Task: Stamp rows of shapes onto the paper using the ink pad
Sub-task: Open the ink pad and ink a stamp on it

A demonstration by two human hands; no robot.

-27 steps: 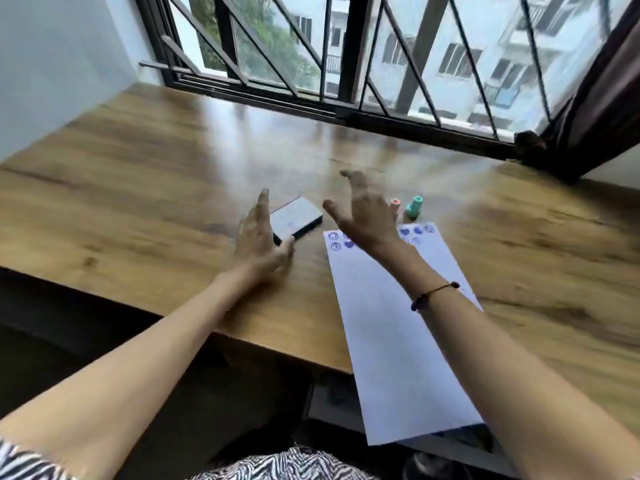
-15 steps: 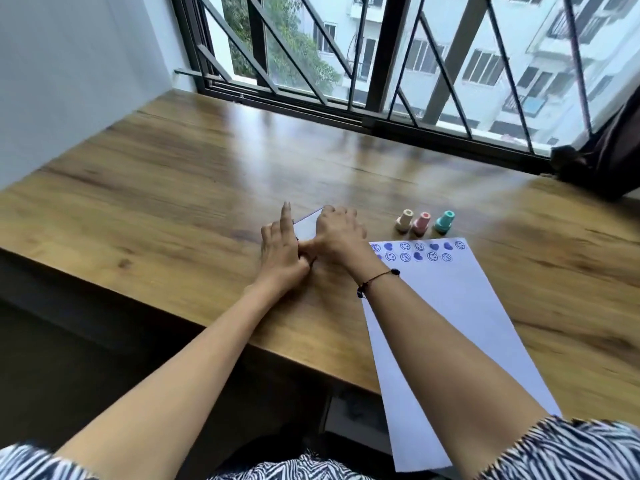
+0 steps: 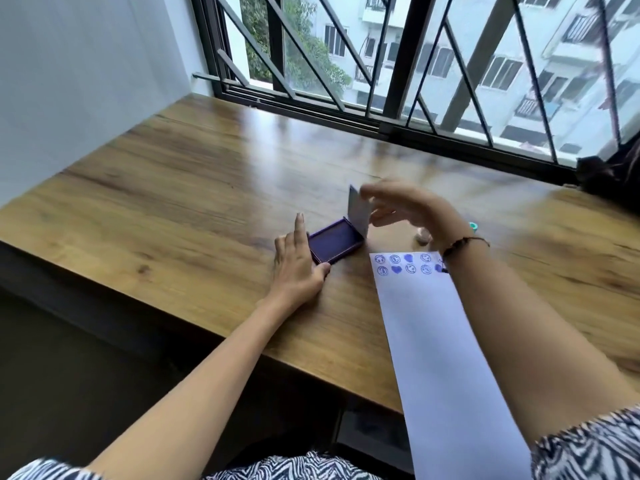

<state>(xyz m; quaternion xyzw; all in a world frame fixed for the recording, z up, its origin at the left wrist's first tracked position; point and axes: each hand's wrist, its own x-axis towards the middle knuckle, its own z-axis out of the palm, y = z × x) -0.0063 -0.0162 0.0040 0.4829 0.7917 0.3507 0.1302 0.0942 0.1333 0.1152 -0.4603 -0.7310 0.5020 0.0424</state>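
Two stamped rows (image 3: pixel 405 264) top the paper (image 3: pixel 440 358); left hand (image 3: pixel 299 268) flat braces the ink pad (image 3: pixel 334 244), right hand (image 3: pixel 412 211) pinches its lid (image 3: pixel 358 211) upright.

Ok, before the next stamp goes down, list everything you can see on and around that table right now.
Ink pad: one, purple, on the table left of the paper, lid raised upright.
Paper: one, white, hanging over the near table edge, two rows of blue prints at its far end.
Stamps: two partly visible, teal and pale pink, beyond the paper, behind the right wrist.
Table: one, brown wood.
Window grille: black bars, behind the table.
Left hand: steadying the ink pad's near side.
Right hand: at the lid's top edge.
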